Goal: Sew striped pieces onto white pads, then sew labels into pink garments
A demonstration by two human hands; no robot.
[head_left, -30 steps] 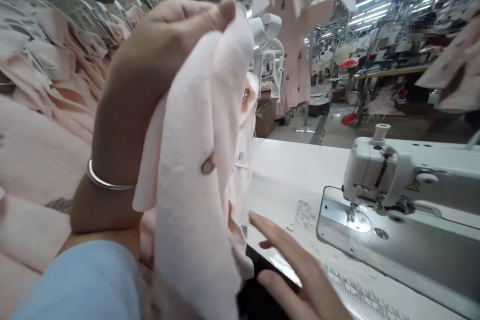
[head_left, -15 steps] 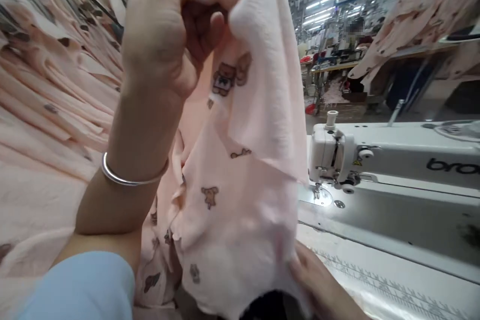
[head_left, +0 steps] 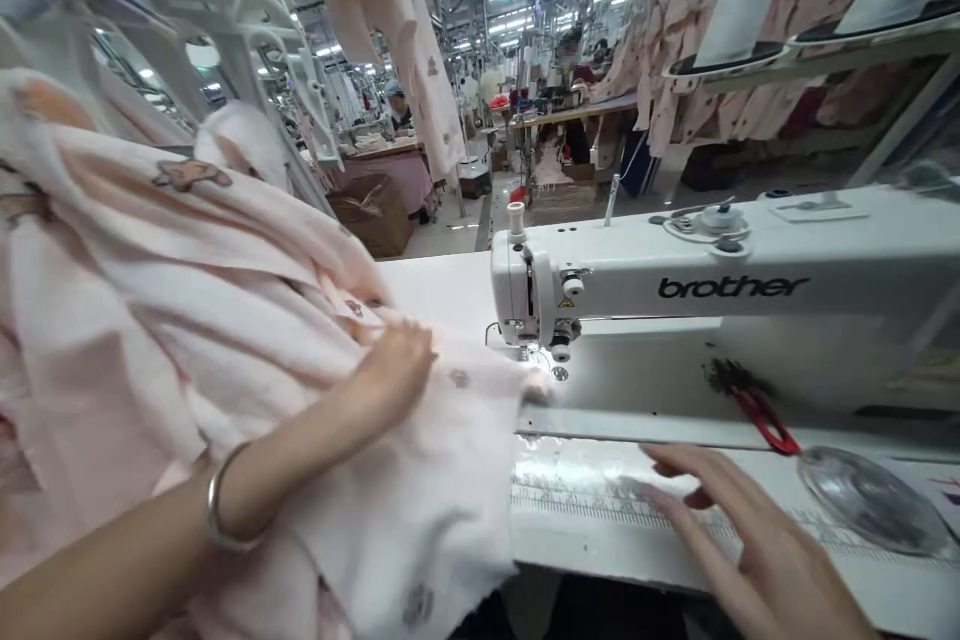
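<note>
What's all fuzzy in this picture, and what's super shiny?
In the head view, the left hand on the pink cloth looks smeared, while the lettering on the sewing machine is readable; also in the head view, light glares off the ruler strip.

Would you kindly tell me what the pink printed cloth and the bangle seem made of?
Pink printed cloth: soft, matte textile, judging by its loose folds; perhaps cotton, though the fibre can't be told for certain. Bangle: probably polished, silver-coloured metal, given its bright sheen; solid or plated, I can't tell.
</note>
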